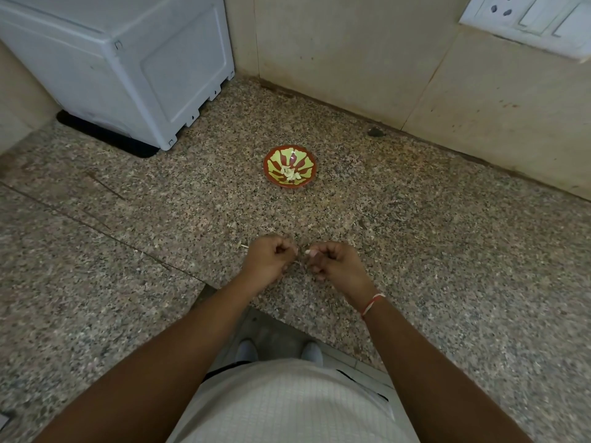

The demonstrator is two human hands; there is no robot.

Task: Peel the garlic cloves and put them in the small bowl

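Garlic clove (307,251) pinched in right hand (332,263), left hand (268,259) curled beside for peeling, bowl (289,166) mid-frame.

Speckled granite worktop (415,251), L-shaped w/ seam at left. On it: small bowl (289,166) near centre, white appliance (128,68) on black mat (105,135) far left. Peel scraps (243,246) near front edge.
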